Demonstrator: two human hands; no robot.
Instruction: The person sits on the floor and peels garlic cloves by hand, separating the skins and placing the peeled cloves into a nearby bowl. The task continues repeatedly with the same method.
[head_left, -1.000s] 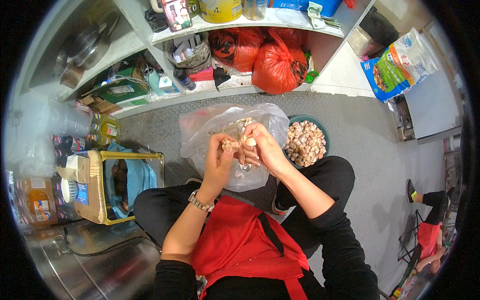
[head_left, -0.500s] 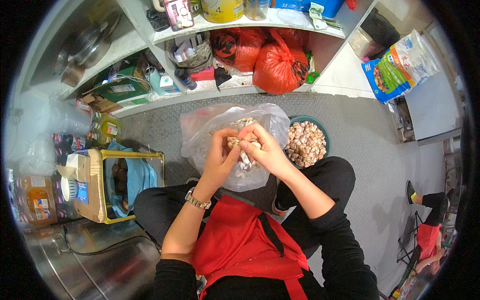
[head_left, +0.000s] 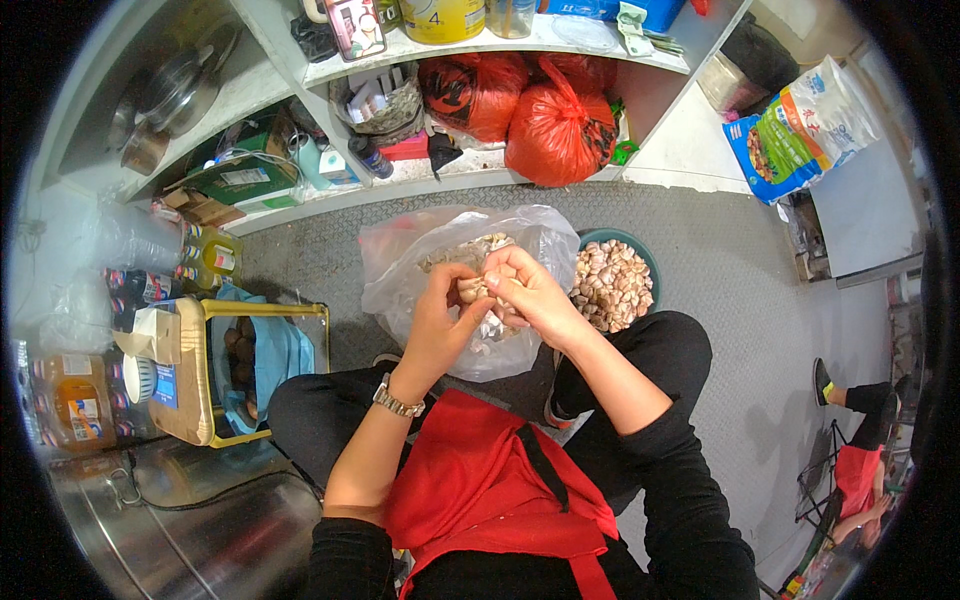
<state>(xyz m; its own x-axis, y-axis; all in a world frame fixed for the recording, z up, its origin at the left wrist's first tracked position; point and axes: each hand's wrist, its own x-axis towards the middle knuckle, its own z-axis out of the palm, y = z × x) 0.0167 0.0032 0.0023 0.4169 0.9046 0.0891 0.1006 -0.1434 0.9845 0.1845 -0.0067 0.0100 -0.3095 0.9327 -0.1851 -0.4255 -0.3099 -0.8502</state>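
Both hands meet over a clear plastic bag (head_left: 400,270) spread on the floor, with whitish garlic skins and pieces inside it. A garlic bulb (head_left: 472,291) sits in the curled fingers of my left hand (head_left: 437,315). My right hand (head_left: 535,300) closes on the bulb's other side, thumb and fingertips pressed to it. Its far side is covered by my fingers. Just right of the bag stands a green round tub filled with loose garlic cloves (head_left: 612,285).
A white shelf unit (head_left: 470,165) with red tied bags (head_left: 562,135) runs along the far side. At left are a yellow-framed stool (head_left: 265,308) and bottles (head_left: 78,405). A colourful sack (head_left: 800,135) stands far right. Another person's leg (head_left: 865,398) shows at the right edge.
My right thumb and fingers have shifted slightly over the garlic bulb, now folded more closely across it. My left hand stays nearly in place.
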